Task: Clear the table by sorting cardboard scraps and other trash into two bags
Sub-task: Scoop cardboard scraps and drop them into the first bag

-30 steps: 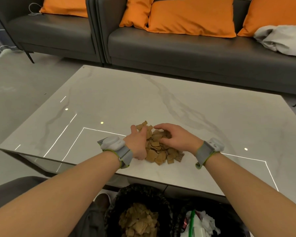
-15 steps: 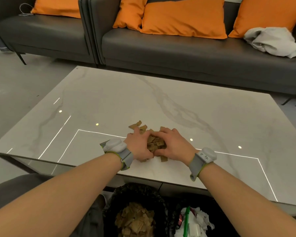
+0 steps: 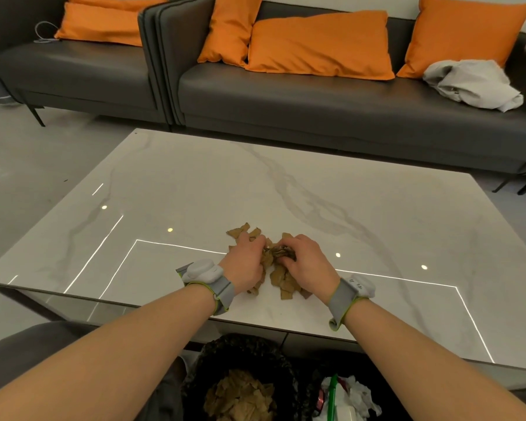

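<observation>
The left hand (image 3: 244, 264), worn with a grey wristband (image 3: 222, 288), rests on the white marble-patterned table (image 3: 195, 183) near its front edge. Its fingers are curled into the left side of the pile of brown cardboard scraps (image 3: 281, 281) and grip them. The pile lies on the tabletop between both hands, with a few loose pieces just beyond the left fingers. The right hand (image 3: 309, 265) is clenched over the right side of the same pile, gripping scraps. Below the table edge, the left black bag (image 3: 240, 344) holds more brown scraps. Just beside it, the right black bag (image 3: 312, 390) holds crumpled white trash. A crumpled grey cloth (image 3: 471, 85) lies on the dark grey sofa (image 3: 316, 95), far right.
</observation>
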### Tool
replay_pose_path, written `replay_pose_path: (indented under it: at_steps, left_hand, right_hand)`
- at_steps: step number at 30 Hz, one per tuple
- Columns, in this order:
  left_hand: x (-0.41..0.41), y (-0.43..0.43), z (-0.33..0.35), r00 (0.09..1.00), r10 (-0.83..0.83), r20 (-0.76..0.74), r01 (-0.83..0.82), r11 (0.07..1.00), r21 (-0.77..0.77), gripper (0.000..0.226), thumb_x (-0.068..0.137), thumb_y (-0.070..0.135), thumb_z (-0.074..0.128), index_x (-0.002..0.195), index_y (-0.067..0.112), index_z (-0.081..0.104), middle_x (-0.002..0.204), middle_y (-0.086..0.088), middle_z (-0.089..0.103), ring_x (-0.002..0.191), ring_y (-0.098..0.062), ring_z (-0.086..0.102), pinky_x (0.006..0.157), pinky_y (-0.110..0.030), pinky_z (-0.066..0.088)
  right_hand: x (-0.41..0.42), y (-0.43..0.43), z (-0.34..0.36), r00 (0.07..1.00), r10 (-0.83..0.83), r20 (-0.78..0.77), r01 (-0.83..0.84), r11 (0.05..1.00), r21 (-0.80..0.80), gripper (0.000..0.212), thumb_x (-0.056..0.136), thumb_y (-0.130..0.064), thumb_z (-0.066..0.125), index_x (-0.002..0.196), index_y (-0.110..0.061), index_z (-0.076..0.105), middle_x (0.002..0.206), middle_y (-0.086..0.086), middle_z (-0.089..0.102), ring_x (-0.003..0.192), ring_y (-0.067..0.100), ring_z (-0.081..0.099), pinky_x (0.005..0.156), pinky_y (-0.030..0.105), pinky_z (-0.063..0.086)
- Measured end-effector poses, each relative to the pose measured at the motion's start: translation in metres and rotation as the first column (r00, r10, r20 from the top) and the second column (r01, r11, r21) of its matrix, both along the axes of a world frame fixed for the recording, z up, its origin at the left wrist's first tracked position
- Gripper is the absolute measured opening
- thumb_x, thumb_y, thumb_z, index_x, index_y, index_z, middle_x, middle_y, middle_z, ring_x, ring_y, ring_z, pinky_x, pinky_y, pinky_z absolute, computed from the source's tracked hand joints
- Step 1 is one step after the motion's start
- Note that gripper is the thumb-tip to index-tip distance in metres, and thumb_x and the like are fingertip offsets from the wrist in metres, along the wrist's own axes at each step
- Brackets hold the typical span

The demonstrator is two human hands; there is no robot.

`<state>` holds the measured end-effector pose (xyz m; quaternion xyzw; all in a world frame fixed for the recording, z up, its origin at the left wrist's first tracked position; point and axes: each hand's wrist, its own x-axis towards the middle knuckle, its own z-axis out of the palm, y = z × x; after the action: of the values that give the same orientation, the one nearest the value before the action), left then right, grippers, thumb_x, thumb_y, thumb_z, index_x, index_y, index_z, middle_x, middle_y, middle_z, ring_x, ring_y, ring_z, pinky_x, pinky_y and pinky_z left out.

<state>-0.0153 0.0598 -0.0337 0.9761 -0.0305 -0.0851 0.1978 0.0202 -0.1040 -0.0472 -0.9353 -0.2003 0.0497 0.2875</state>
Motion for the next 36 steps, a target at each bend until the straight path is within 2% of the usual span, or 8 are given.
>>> replay_pose_path:
  at_steps: [6, 8, 11, 13, 18, 20, 26, 36]
  left_hand:
    - [0.005, 0.009, 0.009, 0.997, 0.066, 0.051, -0.059, 0.991, -0.120, 0.030, 0.090, 0.003, 0.052, 0.120, 0.007, 0.051, 0.112, -0.016, 0.046, 0.088, -0.035, 0.055, 0.075, -0.035, 0.047]
    - [0.006, 0.010, 0.012, 0.994, 0.085, 0.070, -0.075, 0.987, -0.142, 0.031, 0.091, 0.004, 0.051, 0.122, 0.009, 0.051, 0.111, -0.015, 0.045, 0.088, -0.034, 0.055, 0.078, -0.039, 0.050]
    - [0.006, 0.012, 0.017, 0.989, 0.122, 0.089, -0.104, 0.977, -0.188, 0.032, 0.092, 0.006, 0.051, 0.124, 0.010, 0.051, 0.112, -0.015, 0.045, 0.087, -0.036, 0.056, 0.081, -0.043, 0.052]
    - [0.005, 0.012, 0.023, 0.985, 0.148, 0.086, -0.127, 0.968, -0.215, 0.031, 0.093, 0.009, 0.052, 0.125, 0.011, 0.050, 0.111, -0.014, 0.045, 0.087, -0.035, 0.056, 0.078, -0.040, 0.051]
    - [0.001, 0.010, 0.034, 0.986, 0.148, 0.073, -0.122, 0.953, -0.278, 0.031, 0.094, 0.012, 0.054, 0.125, 0.014, 0.051, 0.107, -0.009, 0.047, 0.093, -0.029, 0.053, 0.066, -0.025, 0.036]
    - [-0.002, 0.009, 0.037, 0.989, 0.137, 0.052, -0.114, 0.941, -0.319, 0.028, 0.093, 0.012, 0.055, 0.121, 0.014, 0.054, 0.109, -0.008, 0.055, 0.095, -0.026, 0.056, 0.060, -0.023, 0.038]
    - [-0.018, 0.008, 0.049, 0.971, 0.095, -0.220, -0.211, 0.772, -0.599, 0.020, 0.088, 0.007, 0.063, 0.106, 0.014, 0.062, 0.108, -0.012, 0.063, 0.087, -0.026, 0.066, 0.069, -0.032, 0.059]
    - [-0.050, 0.013, 0.059, 0.863, -0.112, -0.492, -0.250, 0.752, -0.610, 0.026, 0.090, -0.001, 0.065, 0.114, 0.007, 0.059, 0.093, -0.011, 0.066, 0.070, -0.018, 0.066, 0.057, -0.024, 0.054]
  right_hand:
    - [0.003, -0.006, 0.011, 0.990, -0.133, -0.043, 0.138, 0.981, 0.136, 0.019, 0.086, -0.015, 0.069, 0.105, -0.017, 0.071, 0.094, 0.003, 0.068, 0.091, 0.023, 0.064, 0.082, 0.032, 0.050]
    - [0.004, -0.009, 0.017, 0.978, -0.188, -0.092, 0.205, 0.949, 0.240, 0.015, 0.086, -0.013, 0.070, 0.099, -0.018, 0.072, 0.089, -0.001, 0.070, 0.080, 0.022, 0.068, 0.076, 0.036, 0.057]
    - [0.004, -0.015, 0.028, 0.955, -0.248, -0.161, 0.291, 0.887, 0.358, 0.012, 0.087, -0.009, 0.069, 0.098, -0.014, 0.070, 0.088, 0.006, 0.072, 0.063, 0.019, 0.065, 0.055, 0.019, 0.053]
    - [0.004, -0.019, 0.034, 0.946, -0.265, -0.185, 0.319, 0.856, 0.406, 0.012, 0.087, -0.007, 0.069, 0.099, -0.011, 0.071, 0.086, 0.008, 0.072, 0.059, 0.016, 0.063, 0.051, 0.013, 0.048]
    - [-0.006, -0.030, 0.036, 0.927, -0.227, -0.300, 0.353, 0.800, 0.486, 0.013, 0.084, -0.009, 0.071, 0.095, -0.016, 0.073, 0.085, 0.008, 0.075, 0.074, 0.030, 0.071, 0.067, 0.036, 0.061]
    - [-0.015, -0.034, 0.039, 0.920, -0.186, -0.346, 0.353, 0.777, 0.521, 0.013, 0.084, -0.005, 0.071, 0.095, -0.011, 0.072, 0.088, 0.014, 0.074, 0.073, 0.028, 0.067, 0.064, 0.031, 0.059]
    - [-0.054, -0.048, 0.059, 0.903, -0.104, -0.416, 0.346, 0.751, 0.562, 0.014, 0.084, 0.000, 0.072, 0.097, -0.003, 0.071, 0.090, 0.018, 0.071, 0.075, 0.018, 0.066, 0.061, 0.024, 0.054]
    - [-0.125, -0.040, 0.045, 0.816, 0.043, -0.577, 0.368, 0.731, 0.575, 0.015, 0.085, -0.001, 0.072, 0.099, -0.006, 0.072, 0.087, 0.004, 0.072, 0.071, 0.012, 0.064, 0.061, 0.024, 0.053]
